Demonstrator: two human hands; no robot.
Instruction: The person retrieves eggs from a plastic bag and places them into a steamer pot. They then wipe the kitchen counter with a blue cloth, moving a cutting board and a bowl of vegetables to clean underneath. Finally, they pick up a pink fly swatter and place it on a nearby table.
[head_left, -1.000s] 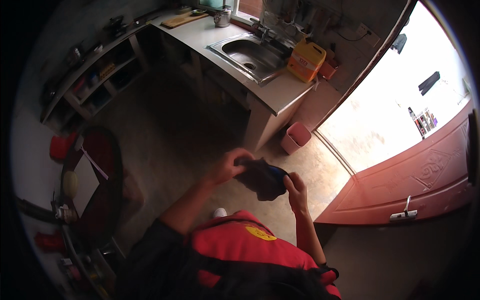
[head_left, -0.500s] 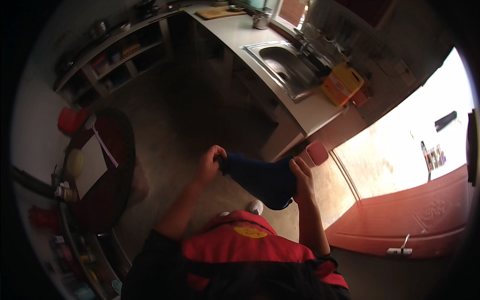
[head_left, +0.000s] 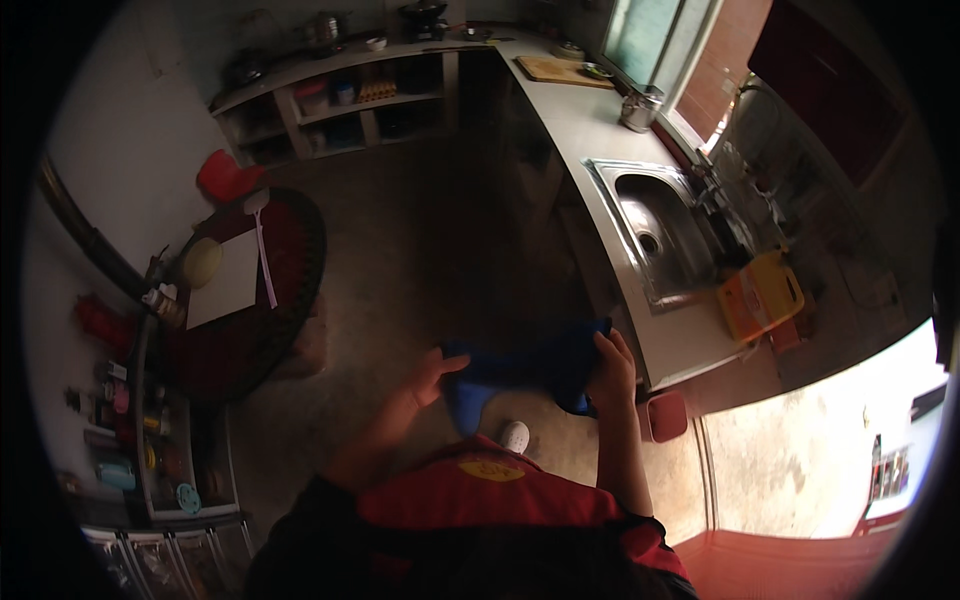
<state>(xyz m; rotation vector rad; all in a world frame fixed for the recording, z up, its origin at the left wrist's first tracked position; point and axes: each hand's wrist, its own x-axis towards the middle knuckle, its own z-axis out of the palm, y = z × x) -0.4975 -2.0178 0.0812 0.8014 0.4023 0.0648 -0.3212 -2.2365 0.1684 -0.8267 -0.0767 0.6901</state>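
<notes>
Before my body hangs a dark blue piece of cloth (head_left: 530,370), stretched between my two hands; its exact kind is not clear. My left hand (head_left: 438,375) pinches its left end, with a brighter blue flap dangling just beneath. At the other end my right hand (head_left: 612,372) grips the cloth, thumb up along its edge. Part of the fabric is dim and slightly blurred. Below it a white shoe (head_left: 515,437) shows on the floor.
On the right, a counter (head_left: 620,250) holds a steel sink (head_left: 650,235) and a yellow jug (head_left: 760,297). A pink bin (head_left: 667,416) stands by the doorway. To the left is a round table (head_left: 290,235) with a white board (head_left: 225,280) and a spatula (head_left: 265,250).
My view has swung left, so the counter and table sit farther right. The cloth is spread more level between my hands, and a bright blue flap now shows under the left one.
</notes>
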